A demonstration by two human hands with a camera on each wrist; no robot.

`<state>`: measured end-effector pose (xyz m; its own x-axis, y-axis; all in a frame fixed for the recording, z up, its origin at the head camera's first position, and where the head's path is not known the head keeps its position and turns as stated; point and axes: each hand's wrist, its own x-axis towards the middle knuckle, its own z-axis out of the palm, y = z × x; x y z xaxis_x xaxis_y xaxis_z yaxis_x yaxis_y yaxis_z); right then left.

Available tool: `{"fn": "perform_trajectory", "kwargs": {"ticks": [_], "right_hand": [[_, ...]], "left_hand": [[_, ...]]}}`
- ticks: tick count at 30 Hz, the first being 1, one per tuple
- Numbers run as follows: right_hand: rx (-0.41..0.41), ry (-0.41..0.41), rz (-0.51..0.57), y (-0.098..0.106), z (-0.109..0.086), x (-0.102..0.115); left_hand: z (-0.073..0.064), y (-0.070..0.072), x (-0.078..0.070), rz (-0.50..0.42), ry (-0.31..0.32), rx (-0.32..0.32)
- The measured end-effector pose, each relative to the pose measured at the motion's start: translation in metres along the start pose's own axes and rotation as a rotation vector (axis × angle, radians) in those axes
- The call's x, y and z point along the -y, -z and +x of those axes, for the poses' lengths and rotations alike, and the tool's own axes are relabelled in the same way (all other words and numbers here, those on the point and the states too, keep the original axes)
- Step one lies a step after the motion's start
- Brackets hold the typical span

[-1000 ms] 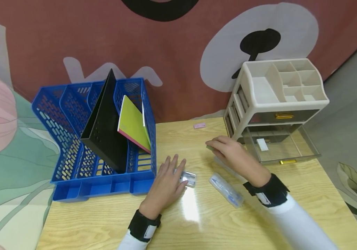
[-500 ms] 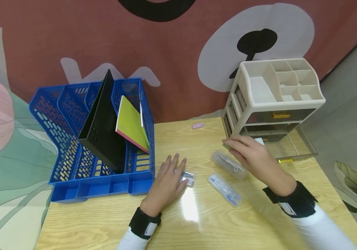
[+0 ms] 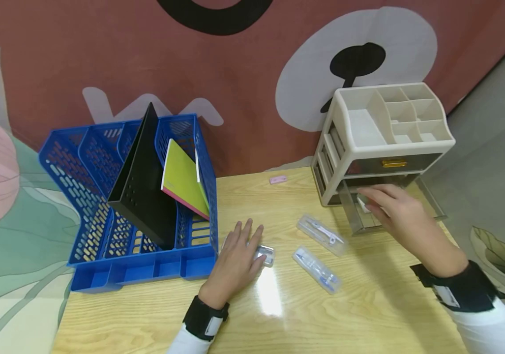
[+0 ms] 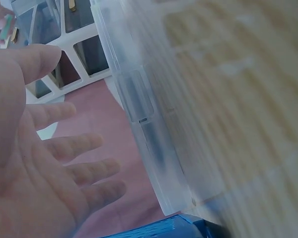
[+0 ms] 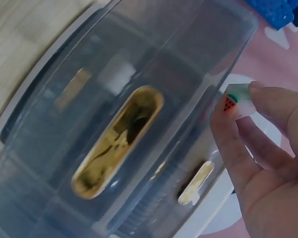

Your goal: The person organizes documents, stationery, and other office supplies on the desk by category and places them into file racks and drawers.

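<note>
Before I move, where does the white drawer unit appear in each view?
Head: drawer unit, upper right.
Left wrist: drawer unit, upper left, partly behind the left hand.
Right wrist: drawer unit, across the centre, open drawer nearest.
Shared landmark: right hand, pinching a small block.

White and pale-green block (image 5: 242, 101) with a red, black-dotted triangle edged in green; pink block (image 3: 278, 180) near the back edge of the yellowish wood-grained table (image 3: 345, 319); cream drawer unit (image 3: 380, 148) with gold handles (image 3: 394, 163); blue rack (image 3: 141, 260); black folder (image 3: 152, 201); yellow-green notebook (image 3: 186, 178).
</note>
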<state>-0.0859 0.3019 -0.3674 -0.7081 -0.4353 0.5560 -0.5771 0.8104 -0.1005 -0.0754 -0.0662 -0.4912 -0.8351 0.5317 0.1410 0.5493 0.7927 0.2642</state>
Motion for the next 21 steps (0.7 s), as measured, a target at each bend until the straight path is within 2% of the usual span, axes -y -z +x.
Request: {"fn": "perform_trajectory", "kwargs": {"ticks": [4,9,17,21], "right_hand": [[0.002,-0.026,-0.037,0.001,-0.006,-0.012],[0.078,-0.074,-0.082,0.002,-0.01,-0.026],[0.152,-0.12,-0.057,-0.006,-0.015,-0.044],[0.229,-0.17,-0.047,-0.01,-0.015,-0.051]], "left_hand": [[0.001,-0.001,0.0,-0.001,0.005,0.003],[0.003,0.0,0.001,-0.008,0.014,0.007],[0.002,0.0,0.002,0.012,0.022,-0.007],[0.002,0.0,0.002,0.01,0.018,-0.008]]}}
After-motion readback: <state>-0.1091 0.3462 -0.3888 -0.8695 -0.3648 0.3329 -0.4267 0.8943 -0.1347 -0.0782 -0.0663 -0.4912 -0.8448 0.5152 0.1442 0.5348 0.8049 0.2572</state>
